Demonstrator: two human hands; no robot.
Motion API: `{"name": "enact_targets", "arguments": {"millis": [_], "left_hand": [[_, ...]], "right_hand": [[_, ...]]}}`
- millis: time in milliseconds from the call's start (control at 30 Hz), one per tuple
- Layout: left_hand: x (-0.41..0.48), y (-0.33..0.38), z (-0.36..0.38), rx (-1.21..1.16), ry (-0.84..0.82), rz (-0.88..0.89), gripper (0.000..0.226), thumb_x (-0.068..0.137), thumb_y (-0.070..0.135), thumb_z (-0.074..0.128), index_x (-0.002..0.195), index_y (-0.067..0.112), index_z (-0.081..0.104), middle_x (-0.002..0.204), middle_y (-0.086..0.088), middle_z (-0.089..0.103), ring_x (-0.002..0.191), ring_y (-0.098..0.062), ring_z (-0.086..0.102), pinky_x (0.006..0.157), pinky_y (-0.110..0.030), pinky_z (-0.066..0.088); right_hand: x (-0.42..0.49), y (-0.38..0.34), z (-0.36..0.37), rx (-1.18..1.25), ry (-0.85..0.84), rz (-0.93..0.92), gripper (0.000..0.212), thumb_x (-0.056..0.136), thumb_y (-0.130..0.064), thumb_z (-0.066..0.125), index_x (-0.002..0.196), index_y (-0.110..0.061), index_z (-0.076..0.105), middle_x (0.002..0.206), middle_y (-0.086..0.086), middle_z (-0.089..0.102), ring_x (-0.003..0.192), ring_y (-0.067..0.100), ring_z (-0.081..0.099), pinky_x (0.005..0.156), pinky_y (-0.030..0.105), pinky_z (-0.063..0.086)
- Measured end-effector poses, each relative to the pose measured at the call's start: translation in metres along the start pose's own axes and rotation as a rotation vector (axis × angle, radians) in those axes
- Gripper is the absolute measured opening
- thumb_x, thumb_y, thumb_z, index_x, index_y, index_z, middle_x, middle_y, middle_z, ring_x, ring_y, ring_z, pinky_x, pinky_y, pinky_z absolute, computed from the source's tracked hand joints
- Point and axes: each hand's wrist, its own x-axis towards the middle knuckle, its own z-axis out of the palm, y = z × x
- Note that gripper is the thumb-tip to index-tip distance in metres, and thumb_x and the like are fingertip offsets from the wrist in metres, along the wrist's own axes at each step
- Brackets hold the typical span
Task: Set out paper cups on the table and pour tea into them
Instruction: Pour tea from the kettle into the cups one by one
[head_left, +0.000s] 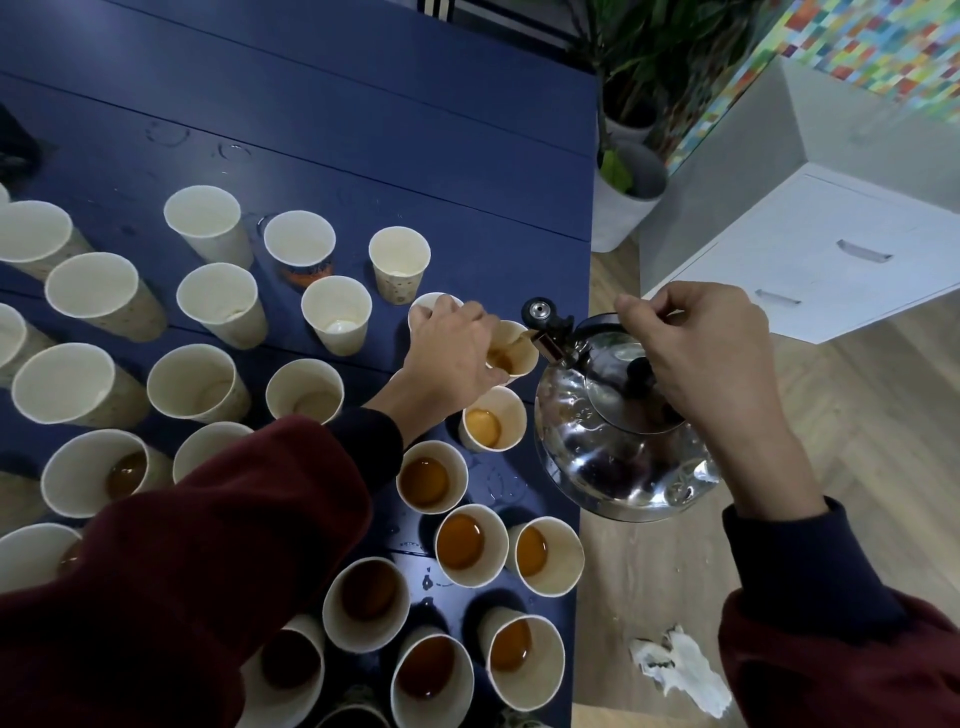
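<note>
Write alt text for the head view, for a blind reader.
The right hand tips a steel kettle, its spout over a cup the left hand holds near a blue table's edge. Many more cups, some with tea, stand nearby.

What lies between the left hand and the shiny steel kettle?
Head view: a beige paper cup with tea, gripped by the left hand; the steel kettle tips toward it.
</note>
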Motion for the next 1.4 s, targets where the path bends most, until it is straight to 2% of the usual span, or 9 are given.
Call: {"name": "enact_targets", "arguments": {"millis": [167, 300, 367, 467, 567, 800, 1067, 1200, 1400], "left_hand": [[-0.003, -0.005, 0.0, -0.016, 0.012, 0.012, 0.061, 0.089, 0.06, 0.059, 0.137, 0.024, 0.053, 0.136, 0.003, 0.054, 0.127, -0.024, 0.044, 0.099, -0.046, 0.032], [-0.006, -0.016, -0.005, -0.051, 0.078, -0.05, 0.064, 0.089, 0.056, 0.062, 0.14, 0.021, 0.048, 0.138, -0.003, 0.051, 0.127, -0.026, 0.044, 0.1, -0.046, 0.033], [-0.007, -0.022, -0.01, -0.063, 0.109, -0.114, 0.067, 0.089, 0.055, 0.063, 0.143, 0.02, 0.045, 0.139, -0.005, 0.048, 0.128, -0.026, 0.043, 0.1, -0.045, 0.035], [-0.009, -0.029, -0.015, -0.039, 0.105, -0.178, 0.072, 0.088, 0.056, 0.065, 0.145, 0.019, 0.04, 0.142, -0.006, 0.046, 0.129, -0.025, 0.042, 0.101, -0.045, 0.037], [-0.008, -0.036, -0.014, -0.026, 0.079, -0.206, 0.075, 0.088, 0.052, 0.067, 0.147, 0.017, 0.038, 0.145, -0.007, 0.045, 0.132, -0.026, 0.041, 0.103, -0.046, 0.038], [-0.006, -0.04, -0.008, -0.047, 0.057, -0.218, 0.074, 0.088, 0.051, 0.069, 0.146, 0.018, 0.039, 0.147, -0.007, 0.045, 0.132, -0.026, 0.043, 0.105, -0.045, 0.038], [-0.009, -0.045, -0.008, -0.102, 0.083, -0.216, 0.071, 0.088, 0.052, 0.067, 0.144, 0.015, 0.043, 0.144, -0.008, 0.047, 0.126, -0.026, 0.047, 0.1, -0.045, 0.04], [-0.01, -0.043, -0.009, -0.108, 0.094, -0.247, 0.071, 0.087, 0.05, 0.07, 0.142, 0.014, 0.044, 0.14, -0.008, 0.049, 0.123, -0.026, 0.048, 0.099, -0.042, 0.042], [-0.01, -0.044, -0.007, -0.142, 0.104, -0.244, 0.069, 0.085, 0.048, 0.073, 0.139, 0.014, 0.048, 0.137, -0.009, 0.051, 0.121, -0.026, 0.05, 0.099, -0.039, 0.043]], "right_hand": [[-0.003, 0.0, 0.001, 0.018, 0.012, -0.01, 0.041, 0.093, -0.04, 0.064, 0.065, -0.011, 0.061, 0.054, 0.002, 0.058, 0.058, 0.018, 0.056, 0.057, 0.029, 0.037], [-0.004, -0.001, 0.001, 0.043, 0.036, -0.017, 0.045, 0.096, -0.04, 0.06, 0.064, -0.009, 0.059, 0.05, -0.001, 0.054, 0.053, 0.011, 0.05, 0.056, 0.025, 0.036], [-0.004, -0.004, 0.001, 0.042, 0.055, -0.03, 0.048, 0.098, -0.038, 0.055, 0.062, -0.006, 0.052, 0.049, 0.001, 0.047, 0.052, 0.012, 0.043, 0.052, 0.021, 0.032], [-0.003, -0.011, 0.001, 0.056, 0.06, -0.057, 0.051, 0.1, -0.035, 0.052, 0.058, -0.007, 0.041, 0.047, 0.001, 0.038, 0.051, 0.015, 0.035, 0.053, 0.026, 0.03], [-0.001, -0.017, 0.002, 0.082, 0.044, -0.066, 0.047, 0.097, -0.036, 0.056, 0.059, -0.008, 0.05, 0.045, -0.006, 0.046, 0.051, 0.012, 0.043, 0.051, 0.022, 0.032], [0.01, -0.036, 0.005, 0.062, 0.003, -0.125, 0.035, 0.09, -0.033, 0.067, 0.064, -0.011, 0.062, 0.048, -0.005, 0.054, 0.05, 0.009, 0.049, 0.049, 0.017, 0.034], [0.02, -0.049, 0.001, 0.025, 0.018, -0.143, 0.032, 0.087, -0.033, 0.069, 0.062, -0.014, 0.06, 0.049, -0.005, 0.055, 0.05, 0.006, 0.049, 0.048, 0.013, 0.035], [0.023, -0.057, 0.004, -0.02, -0.02, -0.174, 0.036, 0.088, -0.035, 0.068, 0.06, -0.015, 0.058, 0.047, -0.004, 0.051, 0.052, 0.009, 0.049, 0.048, 0.017, 0.033], [0.023, -0.066, 0.009, -0.033, -0.044, -0.21, 0.034, 0.089, -0.032, 0.068, 0.062, -0.013, 0.06, 0.05, -0.003, 0.053, 0.048, 0.006, 0.049, 0.045, 0.011, 0.032]]}}
